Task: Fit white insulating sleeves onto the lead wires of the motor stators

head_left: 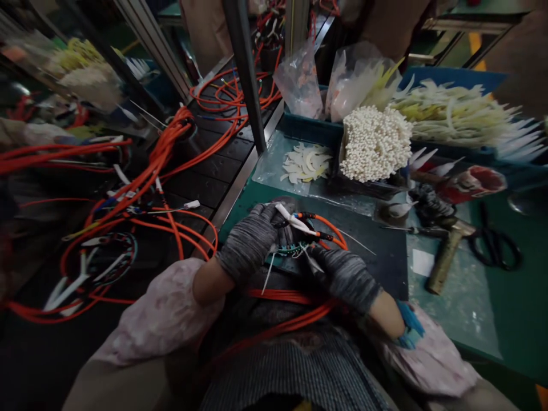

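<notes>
In front of my body lies a round motor stator (pixel 291 249) with a teal edge, white sleeves (pixel 295 220) and orange cables (pixel 336 231) coming from its top. My left hand (pixel 252 237), in a grey knit glove, grips its left side, fingers curled at the rim near the sleeves. My right hand (pixel 349 279), gloved alike, is closed at the lower right edge. A pale, shiny tip shows at its fingers, too blurred to name. A thin white cord (pixel 268 274) hangs from the stator's front, and another thin strand (pixel 359 242) sticks out to the right.
Right of the stator lie a hammer (pixel 447 257), black scissors (pixel 494 242) and a red can (pixel 473 184). Behind are a bundle of white tubes (pixel 377 142), pale strips (pixel 308 162) and blue bins (pixel 454 77). More orange cables (pixel 162 148) and another stator (pixel 113 257) lie left.
</notes>
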A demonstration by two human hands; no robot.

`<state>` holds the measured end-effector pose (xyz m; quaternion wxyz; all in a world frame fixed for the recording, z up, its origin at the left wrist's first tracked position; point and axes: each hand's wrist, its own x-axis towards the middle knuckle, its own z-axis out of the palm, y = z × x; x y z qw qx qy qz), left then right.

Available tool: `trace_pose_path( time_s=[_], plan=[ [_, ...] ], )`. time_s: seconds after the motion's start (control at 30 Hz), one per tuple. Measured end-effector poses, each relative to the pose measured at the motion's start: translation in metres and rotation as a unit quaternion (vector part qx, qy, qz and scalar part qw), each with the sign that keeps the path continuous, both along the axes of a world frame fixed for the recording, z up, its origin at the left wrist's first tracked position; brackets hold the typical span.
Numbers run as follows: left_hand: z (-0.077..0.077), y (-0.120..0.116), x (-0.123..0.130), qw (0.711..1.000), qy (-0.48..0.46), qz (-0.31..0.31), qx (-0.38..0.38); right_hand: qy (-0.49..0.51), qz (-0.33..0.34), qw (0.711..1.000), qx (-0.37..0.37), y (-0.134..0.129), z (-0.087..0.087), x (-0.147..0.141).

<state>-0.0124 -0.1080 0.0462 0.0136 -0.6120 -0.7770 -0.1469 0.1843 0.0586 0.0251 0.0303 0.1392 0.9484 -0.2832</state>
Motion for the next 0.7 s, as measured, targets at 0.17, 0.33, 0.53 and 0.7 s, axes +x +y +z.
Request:
trace_pose_path(
  time_s=[0.17,0.33,0.53,0.7],
  plan=[
    [-0.009,-0.009,0.008,0.999,-0.012,-0.013,0.047,0.047,-0.035,0.998,-0.038,-0.011,-0.007,0.002],
    [-0.026,-0.013,0.019,0.987,-0.094,-0.01,0.129,0.152,-0.087,0.982,0.072,-0.024,-0.052,0.011],
    [-0.049,-0.003,0.041,0.95,-0.139,0.11,0.258,0.316,-0.144,0.936,0.058,-0.049,-0.094,0.016],
    [-0.06,0.002,0.044,0.925,-0.237,0.169,0.245,0.393,-0.118,0.912,0.026,-0.06,-0.103,0.003]
  ],
)
